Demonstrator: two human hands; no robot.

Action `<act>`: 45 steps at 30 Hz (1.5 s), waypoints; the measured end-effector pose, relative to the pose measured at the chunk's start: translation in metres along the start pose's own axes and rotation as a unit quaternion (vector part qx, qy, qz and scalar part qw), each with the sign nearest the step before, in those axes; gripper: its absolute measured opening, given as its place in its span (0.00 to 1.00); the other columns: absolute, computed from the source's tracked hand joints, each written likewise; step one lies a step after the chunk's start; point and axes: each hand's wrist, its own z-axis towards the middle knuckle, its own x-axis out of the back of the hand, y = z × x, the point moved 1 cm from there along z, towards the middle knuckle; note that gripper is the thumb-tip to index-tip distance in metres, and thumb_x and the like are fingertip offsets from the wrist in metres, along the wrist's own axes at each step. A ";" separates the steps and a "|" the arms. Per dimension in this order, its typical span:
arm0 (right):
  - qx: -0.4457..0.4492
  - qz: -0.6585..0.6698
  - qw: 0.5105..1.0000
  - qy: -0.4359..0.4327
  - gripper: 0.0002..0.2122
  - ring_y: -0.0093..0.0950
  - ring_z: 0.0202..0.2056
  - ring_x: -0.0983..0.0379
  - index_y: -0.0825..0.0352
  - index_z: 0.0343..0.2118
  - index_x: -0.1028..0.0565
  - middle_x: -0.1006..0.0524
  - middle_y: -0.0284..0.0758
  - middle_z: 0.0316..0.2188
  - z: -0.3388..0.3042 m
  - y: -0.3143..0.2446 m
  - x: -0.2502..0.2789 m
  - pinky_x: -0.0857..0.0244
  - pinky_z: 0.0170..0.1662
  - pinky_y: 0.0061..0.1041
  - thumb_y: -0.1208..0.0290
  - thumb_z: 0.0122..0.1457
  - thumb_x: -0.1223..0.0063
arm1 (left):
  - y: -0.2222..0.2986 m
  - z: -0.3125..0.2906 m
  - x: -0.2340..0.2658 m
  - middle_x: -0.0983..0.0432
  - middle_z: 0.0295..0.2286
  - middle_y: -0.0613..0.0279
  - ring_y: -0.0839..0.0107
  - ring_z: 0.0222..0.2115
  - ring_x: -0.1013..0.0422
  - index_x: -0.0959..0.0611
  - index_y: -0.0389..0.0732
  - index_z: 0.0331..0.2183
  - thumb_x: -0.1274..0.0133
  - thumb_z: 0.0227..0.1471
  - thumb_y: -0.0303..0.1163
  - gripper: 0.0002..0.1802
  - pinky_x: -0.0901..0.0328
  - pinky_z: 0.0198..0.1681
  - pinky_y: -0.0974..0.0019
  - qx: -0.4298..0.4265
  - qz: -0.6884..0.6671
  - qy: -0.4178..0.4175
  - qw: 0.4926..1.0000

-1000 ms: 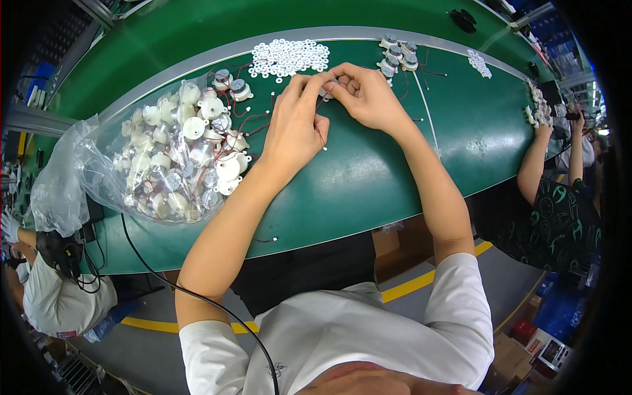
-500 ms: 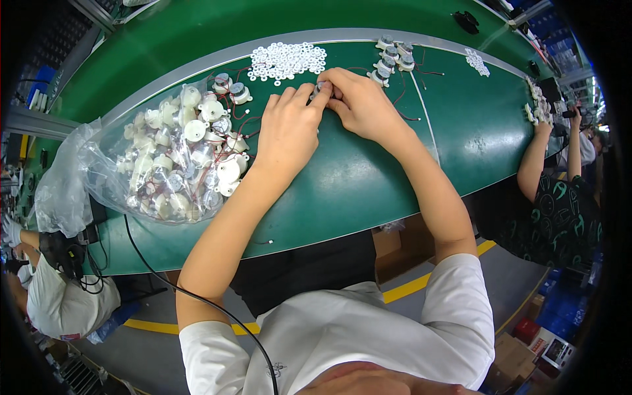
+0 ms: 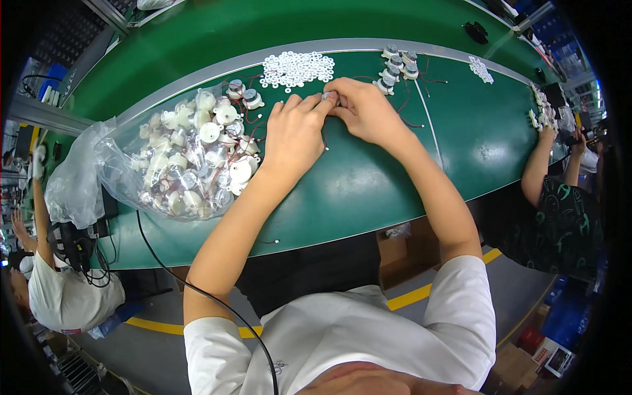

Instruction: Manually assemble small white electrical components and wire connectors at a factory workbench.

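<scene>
My left hand (image 3: 293, 135) and my right hand (image 3: 362, 112) meet fingertip to fingertip over the green belt (image 3: 368, 184), pinching one small grey motor (image 3: 328, 97) between them. Thin wires trail from it under my palms. Just beyond my fingers lies a heap of small white rings (image 3: 296, 68). To the left of my left hand a clear plastic bag (image 3: 178, 164) lies open, full of several small motors with red and black wires.
A few finished motors (image 3: 395, 66) stand in a group right of the rings. A smaller pile of white parts (image 3: 480, 68) lies further right. One person (image 3: 559, 197) works at the right end of the belt, another (image 3: 46, 276) at the left.
Both hands have slid a little farther up the belt toward the white rings, still working the same small motor between the fingertips. The bag has not moved.
</scene>
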 end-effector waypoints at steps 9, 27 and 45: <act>-0.038 -0.029 0.999 -0.013 0.13 0.30 0.27 0.29 0.68 0.43 0.22 0.26 0.37 0.29 -0.004 0.003 0.013 0.33 0.33 0.29 0.77 0.56 0.30 | -0.004 0.000 0.014 0.19 0.49 0.61 0.57 0.46 0.25 0.18 0.48 0.57 0.41 0.44 0.19 0.35 0.30 0.48 0.52 0.003 0.056 0.004 0.998; 0.125 -0.151 0.975 0.105 0.24 0.39 0.42 0.30 0.62 0.54 0.23 0.26 0.37 0.41 -0.015 -0.013 0.024 0.34 0.46 0.37 0.66 0.54 0.28 | -0.049 -0.007 0.048 0.18 0.37 0.58 0.56 0.45 0.25 0.17 0.40 0.51 0.30 0.48 0.30 0.27 0.36 0.50 0.52 0.123 0.162 0.038 0.978; 0.144 -0.082 0.986 0.035 0.22 0.37 0.42 0.30 0.62 0.53 0.23 0.27 0.36 0.41 -0.016 -0.020 -0.014 0.35 0.47 0.36 0.65 0.58 0.30 | -0.071 0.004 0.057 0.23 0.42 0.63 0.58 0.48 0.29 0.15 0.44 0.47 0.27 0.41 0.31 0.27 0.39 0.52 0.50 0.091 0.254 -0.031 0.962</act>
